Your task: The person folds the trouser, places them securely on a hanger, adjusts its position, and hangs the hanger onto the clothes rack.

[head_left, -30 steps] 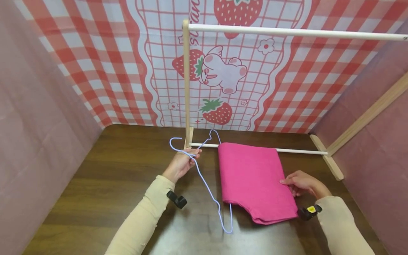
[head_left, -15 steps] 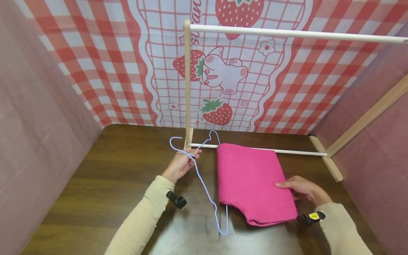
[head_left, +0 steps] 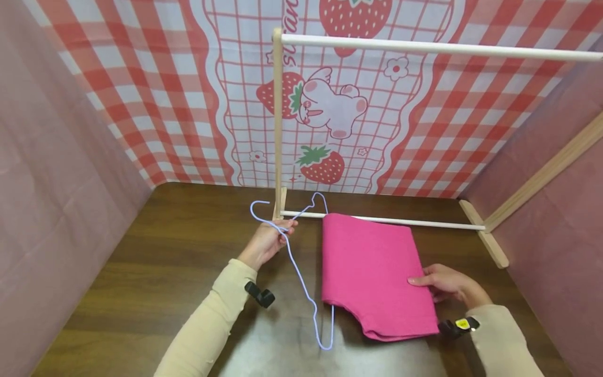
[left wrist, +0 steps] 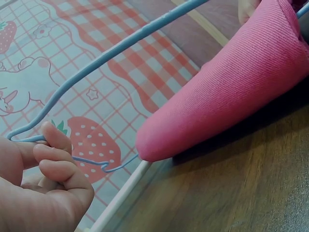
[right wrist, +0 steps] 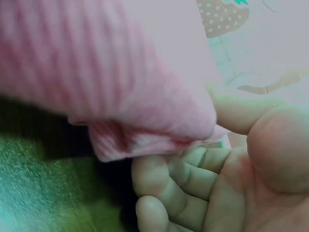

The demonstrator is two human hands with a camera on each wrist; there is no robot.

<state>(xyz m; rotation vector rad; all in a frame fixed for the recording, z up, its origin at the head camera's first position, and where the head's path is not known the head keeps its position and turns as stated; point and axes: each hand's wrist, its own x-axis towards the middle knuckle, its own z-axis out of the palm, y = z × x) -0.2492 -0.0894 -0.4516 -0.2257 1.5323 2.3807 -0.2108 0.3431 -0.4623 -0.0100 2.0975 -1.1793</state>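
A light blue wire hanger is gripped near its neck by my left hand, the hook pointing up and to the left. Pink trousers, folded over, hang across the hanger's bar, covering most of it. One end of the hanger sticks out below the fold and the other above. At the trousers' right edge, my right hand pinches the cloth, thumb on top and fingers underneath. In the right wrist view the thumb and fingers hold the layered edge. The left wrist view shows curled fingers around the hanger wire.
Behind the trousers stands a rack with wooden posts, a white top rail and a white lower bar. A checked strawberry cloth covers the back; plain pink cloth hangs on both sides. Underneath is a dark wooden table.
My right hand has shifted slightly downward, its thumb a little further onto the trousers. The trousers have dropped a little, and the hanger's lower end has swung left. My left hand stays nearly still.
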